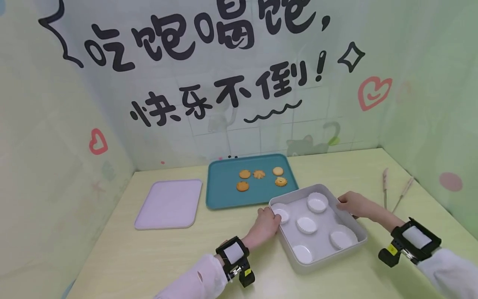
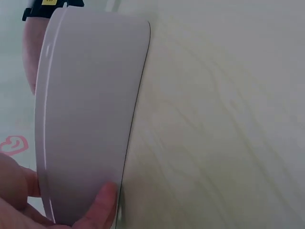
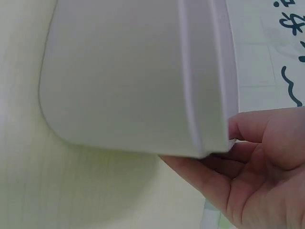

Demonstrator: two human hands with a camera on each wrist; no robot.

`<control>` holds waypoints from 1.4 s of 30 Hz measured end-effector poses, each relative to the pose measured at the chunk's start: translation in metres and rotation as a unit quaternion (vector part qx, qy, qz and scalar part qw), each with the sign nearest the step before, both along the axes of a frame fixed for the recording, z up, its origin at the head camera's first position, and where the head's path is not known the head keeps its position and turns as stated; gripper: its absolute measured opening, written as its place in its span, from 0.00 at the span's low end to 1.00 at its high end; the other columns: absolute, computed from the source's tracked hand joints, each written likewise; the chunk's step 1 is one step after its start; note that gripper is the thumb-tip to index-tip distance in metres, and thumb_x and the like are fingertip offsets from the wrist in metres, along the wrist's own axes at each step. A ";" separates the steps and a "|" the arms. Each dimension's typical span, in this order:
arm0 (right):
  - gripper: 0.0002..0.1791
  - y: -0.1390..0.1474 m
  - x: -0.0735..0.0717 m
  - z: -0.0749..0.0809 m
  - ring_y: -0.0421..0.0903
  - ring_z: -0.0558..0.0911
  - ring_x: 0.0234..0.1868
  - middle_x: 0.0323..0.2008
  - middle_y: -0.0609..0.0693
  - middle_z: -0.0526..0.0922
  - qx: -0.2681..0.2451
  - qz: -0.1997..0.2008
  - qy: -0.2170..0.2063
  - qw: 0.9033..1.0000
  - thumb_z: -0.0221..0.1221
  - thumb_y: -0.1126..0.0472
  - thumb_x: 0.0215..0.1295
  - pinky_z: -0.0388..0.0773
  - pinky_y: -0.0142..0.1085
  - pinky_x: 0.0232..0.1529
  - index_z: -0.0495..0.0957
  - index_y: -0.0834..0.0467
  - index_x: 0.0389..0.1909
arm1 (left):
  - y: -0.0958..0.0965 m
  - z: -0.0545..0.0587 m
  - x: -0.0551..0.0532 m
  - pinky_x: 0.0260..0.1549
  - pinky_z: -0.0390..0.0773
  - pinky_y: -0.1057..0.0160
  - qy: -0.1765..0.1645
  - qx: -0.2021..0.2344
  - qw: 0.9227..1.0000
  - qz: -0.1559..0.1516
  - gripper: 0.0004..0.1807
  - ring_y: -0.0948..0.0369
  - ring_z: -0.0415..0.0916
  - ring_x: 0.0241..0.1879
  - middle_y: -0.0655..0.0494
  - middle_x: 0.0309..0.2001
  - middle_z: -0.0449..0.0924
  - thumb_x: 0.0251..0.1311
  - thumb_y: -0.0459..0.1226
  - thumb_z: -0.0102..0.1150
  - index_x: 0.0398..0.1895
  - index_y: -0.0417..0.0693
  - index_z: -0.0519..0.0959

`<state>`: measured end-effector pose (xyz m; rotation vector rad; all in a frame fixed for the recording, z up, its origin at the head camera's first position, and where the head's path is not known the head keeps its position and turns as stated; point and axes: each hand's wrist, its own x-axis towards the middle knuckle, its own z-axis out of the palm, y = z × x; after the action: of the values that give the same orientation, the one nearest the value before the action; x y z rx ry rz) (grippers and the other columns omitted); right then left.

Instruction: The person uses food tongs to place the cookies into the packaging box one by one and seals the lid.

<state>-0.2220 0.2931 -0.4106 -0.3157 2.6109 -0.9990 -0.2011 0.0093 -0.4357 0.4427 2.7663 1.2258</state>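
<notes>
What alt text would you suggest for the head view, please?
A person's left hand and right hand grip a pale box containing five white cups. On the table lie a teal tray with five cookies and, left of it, a lilac tray.

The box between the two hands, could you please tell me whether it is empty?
It is not empty: five small white cups show inside the box through its open top.
</notes>
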 end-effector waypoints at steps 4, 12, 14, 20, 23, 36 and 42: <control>0.11 -0.014 0.005 -0.001 0.40 0.68 0.15 0.12 0.43 0.59 0.034 0.012 0.049 0.998 0.48 0.67 0.64 0.71 0.36 0.20 0.74 0.64 0.23 | -0.011 0.002 -0.001 0.25 0.68 0.59 0.024 -0.044 0.999 -0.003 0.13 0.54 0.61 0.27 0.45 0.25 0.62 0.60 0.32 0.43 0.29 0.25 0.69; 0.15 -0.039 0.010 -0.001 0.39 0.63 0.15 0.11 0.43 0.62 0.057 0.035 0.081 0.994 0.49 0.67 0.62 0.62 0.32 0.19 0.70 0.58 0.15 | -0.038 0.008 -0.003 0.17 0.63 0.63 0.044 -0.071 0.996 -0.018 0.11 0.58 0.60 0.20 0.50 0.20 0.61 0.60 0.30 0.43 0.19 0.34 0.67; 0.15 -0.046 0.011 -0.001 0.40 0.64 0.15 0.12 0.44 0.66 0.057 0.036 0.077 0.995 0.49 0.66 0.62 0.62 0.33 0.19 0.71 0.58 0.16 | -0.045 0.010 -0.004 0.15 0.62 0.64 0.053 -0.081 0.995 -0.021 0.12 0.59 0.59 0.18 0.51 0.19 0.60 0.60 0.29 0.43 0.18 0.36 0.66; 0.13 -0.066 0.014 -0.001 0.41 0.68 0.17 0.15 0.46 0.72 0.062 0.040 0.070 0.995 0.49 0.66 0.61 0.64 0.34 0.20 0.74 0.60 0.18 | -0.061 0.009 -0.010 0.13 0.61 0.65 0.061 -0.128 0.990 0.000 0.11 0.60 0.60 0.16 0.52 0.17 0.61 0.60 0.30 0.46 0.19 0.35 0.67; 0.13 -0.076 0.014 -0.001 0.40 0.66 0.15 0.14 0.47 0.71 0.069 0.044 0.083 0.993 0.49 0.66 0.60 0.63 0.32 0.19 0.72 0.58 0.16 | -0.069 0.010 -0.011 0.13 0.61 0.64 0.057 -0.143 0.988 0.018 0.11 0.59 0.61 0.16 0.51 0.17 0.62 0.60 0.31 0.47 0.21 0.34 0.68; 0.13 -0.103 0.011 0.000 0.41 0.67 0.16 0.14 0.47 0.71 0.062 0.056 0.078 0.993 0.52 0.66 0.60 0.64 0.33 0.19 0.73 0.58 0.16 | -0.099 0.008 -0.012 0.14 0.61 0.65 0.046 -0.116 0.992 0.025 0.07 0.60 0.61 0.18 0.53 0.18 0.60 0.60 0.29 0.44 0.28 0.31 0.68; 0.13 -0.108 0.010 -0.004 0.40 0.66 0.16 0.13 0.46 0.70 0.059 0.058 0.076 0.994 0.53 0.64 0.61 0.63 0.33 0.19 0.73 0.58 0.16 | -0.106 0.002 -0.010 0.14 0.62 0.64 0.067 -0.107 0.992 0.026 0.06 0.60 0.62 0.18 0.54 0.19 0.60 0.60 0.29 0.44 0.30 0.32 0.69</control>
<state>-0.2119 0.1853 -0.4147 -0.5259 2.7373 -0.8073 -0.2112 -0.0969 -0.4336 0.4511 2.9966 0.9260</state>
